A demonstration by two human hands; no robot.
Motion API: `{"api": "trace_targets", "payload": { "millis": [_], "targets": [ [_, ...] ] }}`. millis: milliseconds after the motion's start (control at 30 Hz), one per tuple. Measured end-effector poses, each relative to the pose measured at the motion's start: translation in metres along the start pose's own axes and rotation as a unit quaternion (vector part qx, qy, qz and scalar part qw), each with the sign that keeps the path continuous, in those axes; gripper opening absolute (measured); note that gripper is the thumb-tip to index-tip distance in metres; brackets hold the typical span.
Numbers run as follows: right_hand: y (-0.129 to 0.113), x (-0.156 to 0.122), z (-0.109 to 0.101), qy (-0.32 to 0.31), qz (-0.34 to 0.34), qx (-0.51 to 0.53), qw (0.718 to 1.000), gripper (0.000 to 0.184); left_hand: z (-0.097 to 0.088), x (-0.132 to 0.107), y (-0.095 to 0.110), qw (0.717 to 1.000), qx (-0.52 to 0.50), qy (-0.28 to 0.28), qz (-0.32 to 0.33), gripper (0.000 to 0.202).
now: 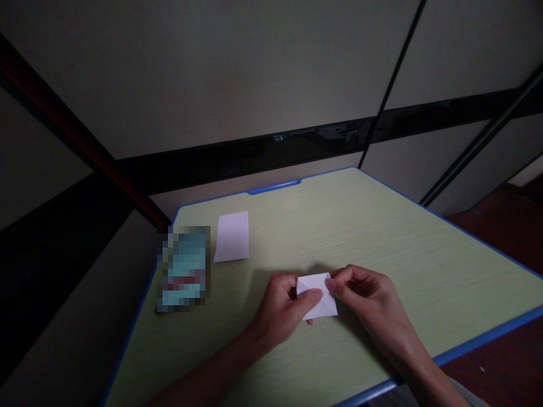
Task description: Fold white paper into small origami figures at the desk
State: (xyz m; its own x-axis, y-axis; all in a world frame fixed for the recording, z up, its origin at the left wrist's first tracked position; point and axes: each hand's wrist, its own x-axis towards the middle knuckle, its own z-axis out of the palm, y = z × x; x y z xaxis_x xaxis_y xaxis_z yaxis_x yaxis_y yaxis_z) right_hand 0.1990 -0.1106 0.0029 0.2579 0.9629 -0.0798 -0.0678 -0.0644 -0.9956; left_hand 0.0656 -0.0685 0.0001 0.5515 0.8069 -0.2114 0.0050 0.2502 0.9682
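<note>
Left to right: a forearm slants inward to the left hand (282,308), its thumb pressing across the folded white paper (314,282), gripping it over the table (382,237). The paper's far edge faces the cupboard (237,79); nearly square, no clear long axis. The right hand (367,288), forearm angling inward, pinches its far right corner.

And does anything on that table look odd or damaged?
Just the item on the left of the table: it shows only as coarse blocks, so I can't tell what it is. Otherwise nothing stands out; no spill or tear shows on the sheet or folded paper.
</note>
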Motion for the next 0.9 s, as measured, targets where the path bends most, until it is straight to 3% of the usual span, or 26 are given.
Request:
{"api": "trace_targets", "payload": {
  "millis": [267, 467, 700, 900],
  "targets": [
    [0.0010, 0.0011, 0.0002, -0.046, 0.002, -0.004, 0.999, 0.020, -0.0025, 0.0012, -0.0017, 1.000, 0.011, 0.010, -0.001, 0.017],
    [0.0013, 0.0003, 0.0012, -0.122, 0.024, -0.012, 0.992, 0.025, -0.0034, 0.0005, -0.0015, 1.000, 0.021, 0.004, 0.009, 0.017],
    [0.0052, -0.0016, -0.0001, -0.124, 0.041, 0.027, 0.991, 0.025, -0.0022, 0.0003, -0.0020, 1.000, 0.022, -0.014, 0.003, 0.016],
    [0.0101, -0.0013, -0.0005, -0.104, 0.014, -0.019, 0.994, 0.027, -0.0012, 0.0032, -0.0023, 1.000, 0.021, 0.000, -0.003, 0.016]
  ]
}}
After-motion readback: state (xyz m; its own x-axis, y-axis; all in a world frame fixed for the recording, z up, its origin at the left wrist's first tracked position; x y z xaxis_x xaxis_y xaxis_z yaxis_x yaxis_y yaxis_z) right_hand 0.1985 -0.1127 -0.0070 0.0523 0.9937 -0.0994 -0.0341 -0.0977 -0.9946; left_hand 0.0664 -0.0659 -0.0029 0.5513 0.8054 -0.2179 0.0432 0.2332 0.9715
